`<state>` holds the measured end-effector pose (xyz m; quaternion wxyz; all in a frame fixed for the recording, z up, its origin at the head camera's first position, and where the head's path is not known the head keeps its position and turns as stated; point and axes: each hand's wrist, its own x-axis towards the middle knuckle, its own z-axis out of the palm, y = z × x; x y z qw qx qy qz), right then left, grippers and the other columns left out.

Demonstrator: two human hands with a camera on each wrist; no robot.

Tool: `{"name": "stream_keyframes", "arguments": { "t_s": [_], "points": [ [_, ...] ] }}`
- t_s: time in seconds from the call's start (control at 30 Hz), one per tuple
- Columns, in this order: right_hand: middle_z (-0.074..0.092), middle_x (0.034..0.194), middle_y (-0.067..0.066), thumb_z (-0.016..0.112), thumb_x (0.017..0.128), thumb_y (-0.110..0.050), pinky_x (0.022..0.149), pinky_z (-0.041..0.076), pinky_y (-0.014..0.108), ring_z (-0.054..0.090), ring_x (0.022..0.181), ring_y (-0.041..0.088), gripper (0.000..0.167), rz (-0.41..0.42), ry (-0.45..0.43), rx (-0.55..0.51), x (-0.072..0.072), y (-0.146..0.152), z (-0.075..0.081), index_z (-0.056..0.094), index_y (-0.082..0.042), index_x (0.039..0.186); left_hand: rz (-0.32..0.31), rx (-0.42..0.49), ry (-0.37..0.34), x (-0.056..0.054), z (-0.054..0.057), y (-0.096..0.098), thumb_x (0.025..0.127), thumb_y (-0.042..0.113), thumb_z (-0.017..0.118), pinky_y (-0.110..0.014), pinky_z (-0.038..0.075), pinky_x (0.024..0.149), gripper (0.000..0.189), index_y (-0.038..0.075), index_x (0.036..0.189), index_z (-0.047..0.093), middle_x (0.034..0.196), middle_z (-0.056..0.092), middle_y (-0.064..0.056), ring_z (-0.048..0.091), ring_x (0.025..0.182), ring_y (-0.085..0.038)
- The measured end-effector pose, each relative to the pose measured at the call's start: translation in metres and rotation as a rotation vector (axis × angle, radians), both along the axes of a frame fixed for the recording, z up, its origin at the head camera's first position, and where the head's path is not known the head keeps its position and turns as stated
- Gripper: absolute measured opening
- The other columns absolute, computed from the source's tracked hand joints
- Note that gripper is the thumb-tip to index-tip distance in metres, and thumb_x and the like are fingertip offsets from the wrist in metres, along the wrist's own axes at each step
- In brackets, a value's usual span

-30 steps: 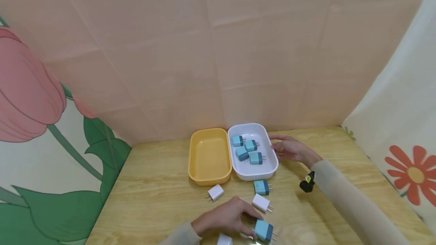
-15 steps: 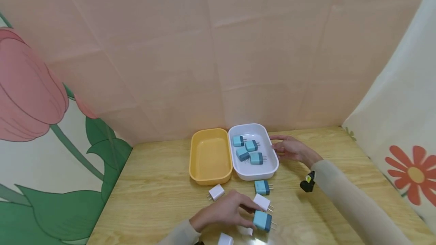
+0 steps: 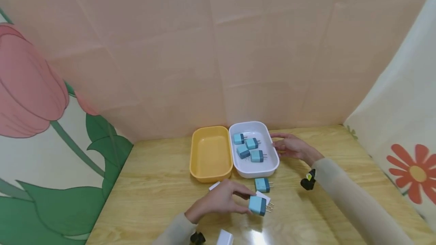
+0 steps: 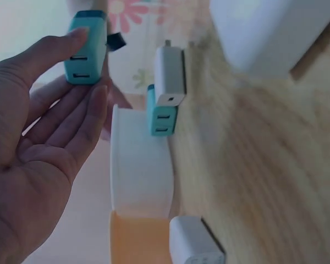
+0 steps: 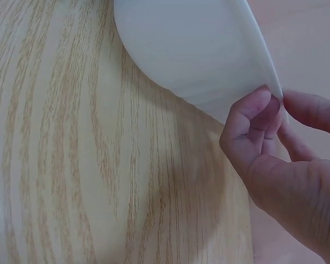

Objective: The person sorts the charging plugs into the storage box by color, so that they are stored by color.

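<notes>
My left hand [image 3: 223,197] pinches a light blue plug-in charger [image 3: 257,205] with a dark blue end between thumb and fingers. In the left wrist view the charger [image 4: 83,52] shows two USB ports and is held above the wooden table. My right hand [image 3: 293,148] is at the right side of the white tray [image 3: 256,171], its fingertips touching the rim. Several blue chargers [image 3: 252,143] lie inside that tray. The yellow tray [image 3: 211,154] stands against its left side and holds nothing.
Another blue charger [image 3: 262,185] lies on the table in front of the white tray. A white charger [image 3: 263,196] is partly covered by the held one. A second white charger [image 3: 214,186] shows behind my left hand, and a third [image 3: 225,237] at the front edge.
My left hand has lifted the blue charger and carried it away from me, toward the trays. My right hand has stayed at the white tray.
</notes>
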<state>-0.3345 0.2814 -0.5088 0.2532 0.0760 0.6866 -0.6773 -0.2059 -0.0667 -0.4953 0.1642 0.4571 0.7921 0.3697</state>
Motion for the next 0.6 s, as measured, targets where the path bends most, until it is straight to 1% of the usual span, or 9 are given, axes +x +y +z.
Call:
{"name": "stream_keyframes", "arguments": {
  "t_s": [0.07, 0.17, 0.27, 0.33, 0.4, 0.47, 0.53, 0.6],
  "points": [
    [0.054, 0.142, 0.011, 0.060, 0.106, -0.012, 0.090, 0.058, 0.033, 0.057, 0.108, 0.022, 0.065, 0.013, 0.004, 0.002, 0.000, 0.000, 0.000, 0.031, -0.011, 0.165, 0.006, 0.021, -0.004, -0.003, 0.002, -0.001, 0.090, 0.020, 0.085, -0.021, 0.061, 0.091, 0.043, 0.017, 0.131, 0.075, 0.126, 0.078, 0.002, 0.076, 0.106, -0.005],
    [0.055, 0.138, 0.009, 0.058, 0.106, -0.011, 0.090, 0.057, 0.033, 0.056, 0.107, 0.022, 0.065, 0.007, 0.001, -0.002, 0.001, 0.001, 0.000, 0.031, -0.010, 0.165, 0.006, 0.063, -0.062, -0.008, 0.006, -0.002, 0.091, 0.018, 0.084, -0.024, 0.061, 0.093, 0.043, 0.015, 0.132, 0.073, 0.129, 0.077, 0.000, 0.075, 0.107, -0.003],
    [0.055, 0.135, 0.008, 0.057, 0.107, -0.011, 0.091, 0.057, 0.034, 0.055, 0.107, 0.022, 0.064, 0.006, -0.001, -0.016, 0.003, 0.002, -0.001, 0.030, -0.011, 0.165, 0.025, 0.101, -0.092, -0.012, 0.009, -0.003, 0.090, 0.018, 0.085, -0.025, 0.062, 0.093, 0.042, 0.014, 0.131, 0.074, 0.128, 0.077, -0.001, 0.074, 0.107, 0.000],
    [0.056, 0.136, 0.008, 0.059, 0.107, -0.012, 0.092, 0.057, 0.034, 0.055, 0.107, 0.022, 0.065, 0.004, -0.005, -0.031, 0.002, 0.002, -0.002, 0.031, -0.012, 0.165, 0.052, 0.121, -0.106, -0.014, 0.012, -0.005, 0.089, 0.018, 0.086, -0.028, 0.063, 0.093, 0.042, 0.014, 0.130, 0.075, 0.128, 0.077, -0.002, 0.074, 0.106, -0.001],
    [0.055, 0.137, 0.009, 0.059, 0.107, -0.013, 0.092, 0.056, 0.033, 0.054, 0.109, 0.022, 0.067, 0.024, 0.006, -0.038, 0.002, 0.001, -0.002, 0.028, -0.011, 0.166, 0.076, 0.135, -0.111, -0.016, 0.015, -0.005, 0.088, 0.019, 0.087, -0.028, 0.062, 0.093, 0.044, 0.014, 0.130, 0.075, 0.128, 0.077, -0.002, 0.075, 0.106, -0.003],
    [0.055, 0.136, 0.008, 0.060, 0.106, -0.012, 0.092, 0.056, 0.033, 0.054, 0.108, 0.022, 0.066, 0.016, 0.003, -0.041, 0.002, 0.000, -0.002, 0.030, -0.011, 0.165, 0.097, 0.151, -0.125, -0.019, 0.018, -0.006, 0.088, 0.019, 0.087, -0.027, 0.062, 0.094, 0.045, 0.014, 0.130, 0.075, 0.129, 0.077, -0.003, 0.075, 0.106, -0.003],
    [0.055, 0.135, 0.008, 0.060, 0.106, -0.012, 0.092, 0.055, 0.034, 0.053, 0.108, 0.022, 0.068, 0.020, 0.006, -0.039, 0.001, -0.001, -0.001, 0.029, -0.011, 0.166, 0.127, 0.165, -0.142, -0.022, 0.021, -0.006, 0.087, 0.019, 0.088, -0.027, 0.061, 0.096, 0.045, 0.016, 0.130, 0.075, 0.129, 0.077, -0.003, 0.074, 0.107, -0.001],
    [0.055, 0.135, 0.008, 0.060, 0.106, -0.012, 0.092, 0.055, 0.034, 0.053, 0.108, 0.021, 0.068, 0.023, 0.008, -0.035, 0.001, -0.001, 0.000, 0.028, -0.011, 0.166, 0.161, 0.182, -0.160, -0.026, 0.023, -0.006, 0.087, 0.020, 0.088, -0.030, 0.061, 0.099, 0.045, 0.018, 0.130, 0.075, 0.129, 0.077, -0.002, 0.073, 0.109, -0.002]
  ]
}}
